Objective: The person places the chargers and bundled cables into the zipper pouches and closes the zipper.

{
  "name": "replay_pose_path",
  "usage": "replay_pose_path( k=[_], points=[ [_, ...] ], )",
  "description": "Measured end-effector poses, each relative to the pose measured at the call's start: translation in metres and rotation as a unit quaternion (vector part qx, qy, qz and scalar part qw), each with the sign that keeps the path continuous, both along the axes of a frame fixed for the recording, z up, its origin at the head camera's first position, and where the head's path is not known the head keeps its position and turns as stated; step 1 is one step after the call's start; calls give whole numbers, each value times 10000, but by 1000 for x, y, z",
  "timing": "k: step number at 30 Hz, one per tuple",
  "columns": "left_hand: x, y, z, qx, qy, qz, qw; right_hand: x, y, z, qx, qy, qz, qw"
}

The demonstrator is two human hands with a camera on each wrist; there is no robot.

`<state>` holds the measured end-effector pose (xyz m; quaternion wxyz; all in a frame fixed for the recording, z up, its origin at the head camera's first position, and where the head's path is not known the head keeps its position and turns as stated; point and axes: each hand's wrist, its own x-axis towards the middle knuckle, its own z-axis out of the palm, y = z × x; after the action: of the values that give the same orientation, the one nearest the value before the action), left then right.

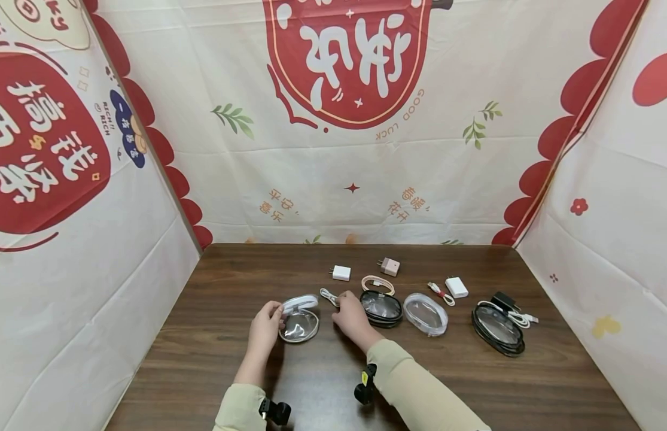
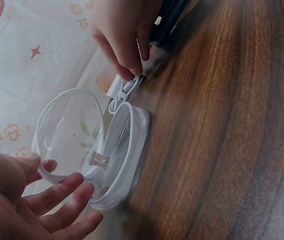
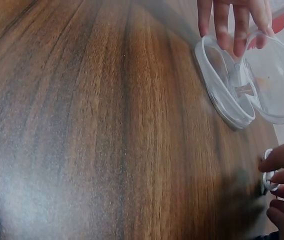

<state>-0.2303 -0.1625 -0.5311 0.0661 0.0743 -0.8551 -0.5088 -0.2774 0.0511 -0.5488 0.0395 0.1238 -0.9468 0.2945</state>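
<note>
A small clear pouch with white trim (image 1: 299,326) stands unzipped on the table, its round lid (image 2: 69,127) raised. My left hand (image 1: 264,330) pinches the lid's edge between thumb and fingers, and its other fingers are spread beside the pouch rim. To the right, my right hand (image 1: 352,317) pinches a bundled white cable (image 1: 328,295) at the table top. In the right wrist view the fingers partly cover that cable (image 3: 268,172). Inside the open pouch (image 2: 124,155) I see no charger or cable.
Right of my hands lie a black-trimmed pouch (image 1: 381,306), a closed clear pouch (image 1: 426,314) and another black-trimmed pouch (image 1: 497,328). Behind are a white charger (image 1: 341,273), a pink charger (image 1: 389,266), a pinkish cable (image 1: 377,281), a red-tied cable (image 1: 442,294) and another white charger (image 1: 457,287).
</note>
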Motion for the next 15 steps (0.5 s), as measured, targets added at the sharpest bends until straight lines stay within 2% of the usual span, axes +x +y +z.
replay_pose_path(
  k=[6, 10, 15],
  points=[
    [1, 2, 2, 20, -26, 26, 10000, 3, 2, 4, -316, 422, -179, 9984],
    [1, 2, 2, 25, 47, 59, 10000, 4, 3, 9, -737, 623, -211, 9951],
    [2, 2, 2, -31, 26, 60, 10000, 6, 7, 13, -1244, 469, -279, 9907]
  ],
)
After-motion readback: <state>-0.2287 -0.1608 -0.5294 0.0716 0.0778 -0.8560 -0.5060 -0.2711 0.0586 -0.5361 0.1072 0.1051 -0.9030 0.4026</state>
